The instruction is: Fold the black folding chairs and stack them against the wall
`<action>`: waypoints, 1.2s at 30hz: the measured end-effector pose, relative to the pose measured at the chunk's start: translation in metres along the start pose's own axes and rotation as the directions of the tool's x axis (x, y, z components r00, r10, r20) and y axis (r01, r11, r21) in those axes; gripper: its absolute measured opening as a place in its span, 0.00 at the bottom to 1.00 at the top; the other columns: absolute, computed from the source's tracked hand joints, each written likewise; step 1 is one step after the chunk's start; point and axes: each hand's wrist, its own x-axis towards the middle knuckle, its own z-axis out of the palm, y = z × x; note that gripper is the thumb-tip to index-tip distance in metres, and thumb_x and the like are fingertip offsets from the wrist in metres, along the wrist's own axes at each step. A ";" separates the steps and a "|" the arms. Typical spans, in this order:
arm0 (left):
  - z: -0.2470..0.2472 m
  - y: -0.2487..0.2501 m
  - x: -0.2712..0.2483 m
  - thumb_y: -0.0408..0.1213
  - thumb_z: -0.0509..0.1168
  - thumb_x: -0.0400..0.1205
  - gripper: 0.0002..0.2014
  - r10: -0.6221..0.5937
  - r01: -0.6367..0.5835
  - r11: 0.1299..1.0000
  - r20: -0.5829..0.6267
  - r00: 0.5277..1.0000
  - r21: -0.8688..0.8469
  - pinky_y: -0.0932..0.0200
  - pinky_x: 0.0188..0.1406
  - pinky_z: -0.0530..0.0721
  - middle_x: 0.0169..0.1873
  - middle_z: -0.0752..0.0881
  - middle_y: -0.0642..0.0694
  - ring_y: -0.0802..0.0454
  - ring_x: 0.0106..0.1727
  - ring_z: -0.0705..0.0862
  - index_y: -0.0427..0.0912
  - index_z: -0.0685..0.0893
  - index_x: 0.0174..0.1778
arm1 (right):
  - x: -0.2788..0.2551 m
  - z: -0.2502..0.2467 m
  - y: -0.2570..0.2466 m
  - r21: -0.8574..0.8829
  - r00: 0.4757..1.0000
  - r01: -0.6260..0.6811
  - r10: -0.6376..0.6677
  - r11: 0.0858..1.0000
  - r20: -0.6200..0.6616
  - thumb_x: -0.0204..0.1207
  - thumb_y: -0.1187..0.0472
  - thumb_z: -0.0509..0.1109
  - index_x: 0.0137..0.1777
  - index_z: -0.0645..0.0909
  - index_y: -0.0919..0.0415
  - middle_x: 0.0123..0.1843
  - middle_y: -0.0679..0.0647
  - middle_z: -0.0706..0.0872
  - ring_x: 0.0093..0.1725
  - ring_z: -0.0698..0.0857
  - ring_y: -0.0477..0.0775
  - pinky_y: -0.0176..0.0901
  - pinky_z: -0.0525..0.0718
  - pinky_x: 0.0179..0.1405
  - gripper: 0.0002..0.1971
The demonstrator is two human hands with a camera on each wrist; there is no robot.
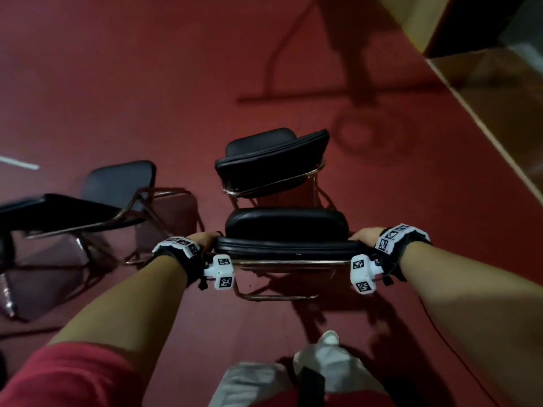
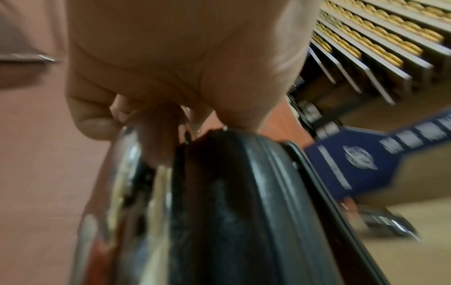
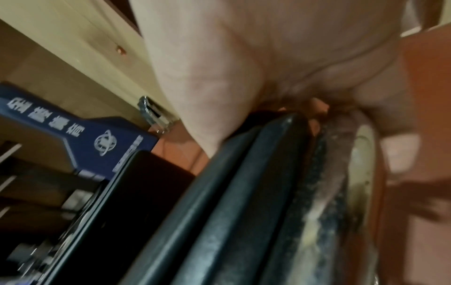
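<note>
A black padded folding chair (image 1: 286, 230) with a chrome frame is right in front of me; I look down on its backrest. My left hand (image 1: 202, 237) grips the backrest's left end, and my right hand (image 1: 364, 234) grips its right end. In the left wrist view my fingers (image 2: 97, 123) curl round the chrome tube beside the black pad (image 2: 231, 183). The right wrist view shows the palm (image 3: 207, 86) pressed on the pad's edge (image 3: 244, 183). A second chair's seat (image 1: 273, 160) stands just beyond, tilted up. Another black chair (image 1: 117, 186) stands unfolded at the left.
Red carpet (image 1: 117, 69) covers the floor. A wooden wall panel (image 1: 499, 113) runs along the right. My white shoe (image 1: 326, 356) is near the chair's rear legs. A blue sign (image 2: 366, 160) and stacked shelves (image 2: 378, 44) show in the wrist views.
</note>
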 end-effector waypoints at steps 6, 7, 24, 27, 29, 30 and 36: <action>0.008 -0.035 -0.046 0.47 0.70 0.79 0.13 -0.079 0.070 0.977 -0.036 0.996 -0.201 0.55 0.40 0.78 0.42 0.82 0.37 0.42 0.37 0.82 0.38 0.85 0.43 | -0.003 0.008 -0.016 -0.008 0.988 -0.014 0.015 1.000 0.152 0.81 0.56 0.70 0.43 0.86 0.64 0.43 0.60 0.87 0.47 0.84 0.59 0.54 0.82 0.60 0.12; 0.010 -0.034 -0.059 0.46 0.67 0.82 0.13 -0.087 0.072 0.968 -0.054 0.995 -0.239 0.61 0.31 0.78 0.36 0.82 0.39 0.44 0.30 0.83 0.39 0.83 0.41 | -0.007 0.011 -0.020 0.002 0.987 0.000 -0.001 1.000 0.163 0.82 0.57 0.69 0.43 0.85 0.65 0.43 0.60 0.86 0.46 0.83 0.59 0.53 0.81 0.57 0.11; 0.145 -0.226 -0.233 0.36 0.66 0.84 0.06 -0.298 -0.053 0.527 -0.243 0.923 -0.848 0.46 0.35 0.83 0.22 0.83 0.35 0.40 0.30 0.82 0.36 0.82 0.45 | -0.042 0.110 0.040 -0.258 0.987 0.146 -0.125 0.955 0.098 0.71 0.53 0.79 0.51 0.85 0.67 0.43 0.58 0.86 0.43 0.86 0.58 0.49 0.84 0.52 0.18; 0.188 -0.241 -0.245 0.37 0.68 0.79 0.07 -0.320 -0.075 0.427 -0.228 0.920 -0.901 0.47 0.37 0.85 0.29 0.85 0.34 0.39 0.31 0.85 0.42 0.92 0.42 | -0.038 0.096 0.069 -0.272 0.994 0.100 -0.082 0.957 0.078 0.65 0.56 0.84 0.55 0.82 0.70 0.47 0.62 0.86 0.48 0.87 0.64 0.56 0.85 0.58 0.24; 0.215 -0.244 -0.246 0.39 0.68 0.79 0.12 -0.370 -0.102 0.374 -0.249 0.895 -0.922 0.52 0.36 0.80 0.29 0.81 0.39 0.43 0.28 0.81 0.46 0.89 0.29 | -0.033 0.089 0.081 -0.239 0.991 0.120 -0.101 0.964 0.092 0.61 0.55 0.86 0.64 0.77 0.72 0.56 0.65 0.86 0.52 0.87 0.67 0.57 0.86 0.55 0.36; 0.230 -0.243 -0.249 0.39 0.68 0.80 0.12 -0.395 -0.105 0.321 -0.233 0.889 -0.941 0.53 0.34 0.79 0.28 0.81 0.41 0.44 0.26 0.81 0.44 0.86 0.30 | -0.029 0.085 0.086 -0.234 0.987 0.146 -0.126 0.961 0.098 0.59 0.54 0.87 0.70 0.74 0.72 0.59 0.66 0.85 0.53 0.87 0.68 0.57 0.86 0.53 0.42; 0.301 -0.250 -0.253 0.44 0.68 0.82 0.12 -0.546 -0.210 0.189 -0.281 0.790 -0.959 0.63 0.19 0.80 0.21 0.83 0.45 0.46 0.23 0.81 0.40 0.81 0.39 | -0.033 0.058 0.116 -0.289 0.969 0.223 -0.178 0.931 0.172 0.62 0.50 0.86 0.72 0.75 0.72 0.55 0.63 0.86 0.39 0.84 0.61 0.53 0.83 0.51 0.42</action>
